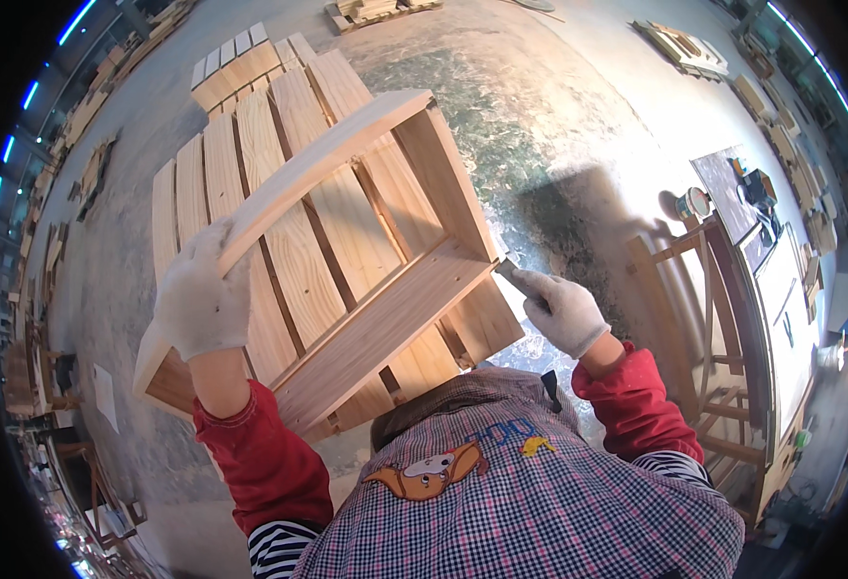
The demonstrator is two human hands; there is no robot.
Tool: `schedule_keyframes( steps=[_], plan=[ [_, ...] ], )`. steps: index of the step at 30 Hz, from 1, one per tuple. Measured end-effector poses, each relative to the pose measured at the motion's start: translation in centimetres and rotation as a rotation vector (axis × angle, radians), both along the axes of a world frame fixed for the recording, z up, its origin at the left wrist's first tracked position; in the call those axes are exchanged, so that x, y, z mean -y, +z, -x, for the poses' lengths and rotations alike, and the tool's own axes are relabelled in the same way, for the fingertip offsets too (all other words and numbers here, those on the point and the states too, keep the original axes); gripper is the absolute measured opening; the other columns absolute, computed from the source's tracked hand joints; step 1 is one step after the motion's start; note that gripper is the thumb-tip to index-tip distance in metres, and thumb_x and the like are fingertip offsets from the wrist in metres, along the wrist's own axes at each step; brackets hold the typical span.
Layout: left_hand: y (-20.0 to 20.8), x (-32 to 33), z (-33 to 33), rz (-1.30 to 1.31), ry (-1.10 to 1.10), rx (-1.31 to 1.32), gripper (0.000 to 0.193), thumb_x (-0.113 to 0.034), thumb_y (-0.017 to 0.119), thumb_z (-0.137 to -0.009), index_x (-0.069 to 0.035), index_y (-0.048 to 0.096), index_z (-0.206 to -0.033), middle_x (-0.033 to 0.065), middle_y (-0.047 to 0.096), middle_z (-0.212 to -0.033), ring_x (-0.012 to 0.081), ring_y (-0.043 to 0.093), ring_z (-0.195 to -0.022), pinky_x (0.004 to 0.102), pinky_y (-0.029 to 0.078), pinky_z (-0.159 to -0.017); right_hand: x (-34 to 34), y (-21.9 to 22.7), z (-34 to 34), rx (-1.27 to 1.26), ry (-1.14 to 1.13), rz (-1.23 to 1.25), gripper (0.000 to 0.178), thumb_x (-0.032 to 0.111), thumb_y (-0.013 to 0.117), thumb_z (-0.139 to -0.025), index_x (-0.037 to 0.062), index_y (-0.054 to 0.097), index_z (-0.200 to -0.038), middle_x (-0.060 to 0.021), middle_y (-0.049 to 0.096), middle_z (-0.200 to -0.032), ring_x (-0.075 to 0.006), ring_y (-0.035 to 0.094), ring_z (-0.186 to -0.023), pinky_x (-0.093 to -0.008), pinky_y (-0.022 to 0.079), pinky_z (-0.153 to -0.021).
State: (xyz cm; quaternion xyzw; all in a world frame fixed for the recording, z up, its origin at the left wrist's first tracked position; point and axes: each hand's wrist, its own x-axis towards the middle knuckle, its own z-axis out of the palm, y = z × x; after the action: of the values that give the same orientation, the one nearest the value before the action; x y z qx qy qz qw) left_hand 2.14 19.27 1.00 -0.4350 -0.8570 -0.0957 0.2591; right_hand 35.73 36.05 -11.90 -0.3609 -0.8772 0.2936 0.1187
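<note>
A rectangular frame of pale wooden boards [385, 333] rests tilted on a slatted wooden platform [260, 145]. My left hand [202, 294], in a white glove, wraps round the frame's far board near its left end. In my right hand [567, 314], also gloved in white, is a flat grey metal scraper [509, 270]. Its blade meets the frame's near right corner, and my index finger lies along it. My fingers hide the scraper's handle.
To the right stands a wooden-legged workbench [776, 318] with a round tin [694, 201] and dark tools at its far end. A stack of wooden pieces [236, 68] sits beyond the platform. Pallets of boards [680, 48] lie farther off on the concrete floor.
</note>
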Motion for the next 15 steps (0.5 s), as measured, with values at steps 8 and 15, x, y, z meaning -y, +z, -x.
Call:
schedule_keyframes(
  steps=[8, 15],
  plan=[
    [-0.3, 0.6, 0.2, -0.006, -0.012, 0.03, 0.032, -0.018, 0.066, -0.078, -0.019, 0.065, -0.11, 0.0083, 0.067, -0.1, 0.0289, 0.064, -0.085, 0.0381, 0.052, -0.073, -0.7, 0.6, 0.4, 0.042, 0.0, 0.007, 0.038, 0.011, 0.053, -0.081, 0.0094, 0.06, -0.118, -0.0188, 0.065, -0.099, -0.0351, 0.063, -0.087, -0.0402, 0.051, -0.077],
    [-0.1, 1.4, 0.0, 0.018, -0.104, 0.0, 0.03, -0.022, 0.066, -0.077, -0.015, 0.059, -0.105, 0.0051, 0.063, -0.102, 0.0255, 0.061, -0.093, 0.0374, 0.05, -0.075, -0.1, 0.8, 1.1, 0.123, 0.02, -0.013, 0.04, 0.01, 0.054, -0.079, 0.0077, 0.06, -0.118, -0.0197, 0.065, -0.102, -0.0354, 0.063, -0.091, -0.0409, 0.051, -0.078]
  ],
)
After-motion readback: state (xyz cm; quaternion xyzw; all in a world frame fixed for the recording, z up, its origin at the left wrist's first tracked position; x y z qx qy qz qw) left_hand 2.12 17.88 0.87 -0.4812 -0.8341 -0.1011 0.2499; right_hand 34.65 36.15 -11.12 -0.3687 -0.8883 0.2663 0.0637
